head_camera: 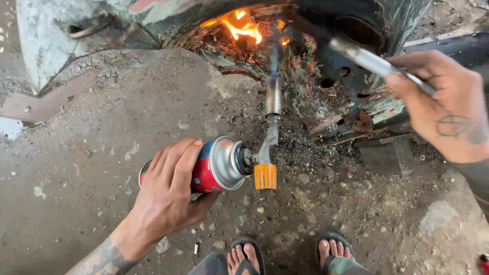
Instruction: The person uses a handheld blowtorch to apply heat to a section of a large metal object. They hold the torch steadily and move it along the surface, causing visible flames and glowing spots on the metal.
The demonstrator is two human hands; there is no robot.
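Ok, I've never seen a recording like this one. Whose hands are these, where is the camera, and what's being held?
This is one picture from a camera worn on a person's head, looking down, so both hands and the sandalled feet are that person's own. The left hand grips a red and silver gas can with a torch nozzle on it. Its flame burns on the peeling paint of a large metal body. The right hand holds a thin metal tool pointed at that metal. Below is a gritty concrete floor strewn with dark flakes.
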